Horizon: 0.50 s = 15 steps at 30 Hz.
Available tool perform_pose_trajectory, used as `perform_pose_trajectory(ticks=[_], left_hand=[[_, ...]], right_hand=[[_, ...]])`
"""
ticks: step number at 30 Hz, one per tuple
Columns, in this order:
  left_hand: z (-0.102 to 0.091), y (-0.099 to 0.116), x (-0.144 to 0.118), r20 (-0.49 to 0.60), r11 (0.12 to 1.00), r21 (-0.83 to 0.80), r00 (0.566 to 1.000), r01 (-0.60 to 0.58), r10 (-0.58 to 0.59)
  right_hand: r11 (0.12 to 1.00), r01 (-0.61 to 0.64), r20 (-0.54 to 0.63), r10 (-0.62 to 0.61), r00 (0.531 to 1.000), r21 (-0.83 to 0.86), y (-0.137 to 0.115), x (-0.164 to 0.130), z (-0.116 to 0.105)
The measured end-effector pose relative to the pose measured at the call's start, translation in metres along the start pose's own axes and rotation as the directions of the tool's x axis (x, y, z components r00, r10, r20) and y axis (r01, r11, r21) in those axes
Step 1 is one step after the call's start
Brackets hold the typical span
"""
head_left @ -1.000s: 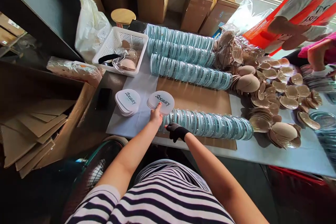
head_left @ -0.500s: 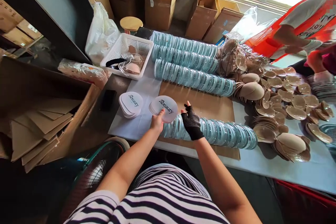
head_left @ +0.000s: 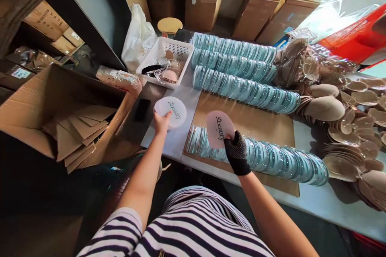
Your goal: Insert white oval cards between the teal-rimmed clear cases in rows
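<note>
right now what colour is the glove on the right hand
Black, with a dotted texture; the right hand shows it best in the head view.

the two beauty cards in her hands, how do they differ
The left card looks white and rests low by the table under the bare left hand. The right card looks pinkish and is raised, tilted, above the row of tins, pinched by the gloved right hand. Both are rounded and carry the same script logo.

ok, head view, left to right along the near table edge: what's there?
Open cardboard box → black block → left hand on a white card stack → pink card held up by gloved right hand → row of teal-rimmed cases → tan pads.
</note>
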State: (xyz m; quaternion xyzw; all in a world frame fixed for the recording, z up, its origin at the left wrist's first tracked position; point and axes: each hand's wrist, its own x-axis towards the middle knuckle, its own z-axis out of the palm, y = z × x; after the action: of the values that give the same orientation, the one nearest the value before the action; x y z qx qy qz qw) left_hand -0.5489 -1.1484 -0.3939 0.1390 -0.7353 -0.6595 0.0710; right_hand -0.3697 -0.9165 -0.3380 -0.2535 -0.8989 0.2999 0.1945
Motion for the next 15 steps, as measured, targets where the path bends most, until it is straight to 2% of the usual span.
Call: perform_pose_trajectory(ticks=[2,4,6,7,8,10,11,12,13,14,15], left_hand=[[-0.013,0.001,0.033,-0.013,0.953,0.298,0.998,-0.057,0.063],[-0.023,-0.002,0.049,0.01,0.845,0.532,0.998,-0.064,0.069],[-0.027,-0.008,0.043,-0.004,0.762,0.64,0.991,-0.098,0.131],[-0.026,-0.012,0.033,-0.006,0.758,0.636,0.982,-0.144,0.191],[-0.024,-0.017,0.019,0.02,0.782,0.585,0.969,-0.212,0.248],[-0.013,-0.031,-0.019,0.169,0.884,0.337,0.945,-0.324,0.282],[-0.005,-0.039,-0.04,0.282,0.945,0.151,0.929,-0.291,0.241],[0.003,-0.048,-0.061,0.396,0.986,-0.012,0.905,-0.165,0.156],[0.012,-0.057,-0.079,0.458,0.992,-0.124,0.889,0.036,0.025],[0.02,-0.065,-0.095,0.487,0.959,-0.183,0.868,0.216,-0.103],[0.027,-0.073,-0.108,0.494,0.931,-0.204,0.853,0.303,-0.169]], right_hand=[[0.996,0.029,0.127,-0.018,0.992,-0.08,0.005,-0.025,-0.011],[0.993,0.044,0.296,-0.008,0.955,-0.114,0.007,-0.056,-0.015],[0.99,0.066,0.438,-0.003,0.899,-0.128,0.007,-0.083,-0.014],[0.987,0.074,0.493,0.007,0.87,-0.144,0.005,-0.092,-0.011],[0.982,0.076,0.534,0.028,0.845,-0.171,0.003,-0.098,-0.007],[0.968,0.064,0.583,0.093,0.807,-0.242,-0.003,-0.1,0.003],[0.959,0.054,0.596,0.129,0.793,-0.28,-0.008,-0.097,0.01],[0.949,0.046,0.601,0.159,0.783,-0.311,-0.012,-0.092,0.017],[0.942,0.04,0.602,0.18,0.778,-0.333,-0.018,-0.087,0.023],[0.936,0.034,0.6,0.196,0.775,-0.35,-0.023,-0.082,0.029],[0.933,0.03,0.598,0.204,0.775,-0.357,-0.028,-0.077,0.034]])
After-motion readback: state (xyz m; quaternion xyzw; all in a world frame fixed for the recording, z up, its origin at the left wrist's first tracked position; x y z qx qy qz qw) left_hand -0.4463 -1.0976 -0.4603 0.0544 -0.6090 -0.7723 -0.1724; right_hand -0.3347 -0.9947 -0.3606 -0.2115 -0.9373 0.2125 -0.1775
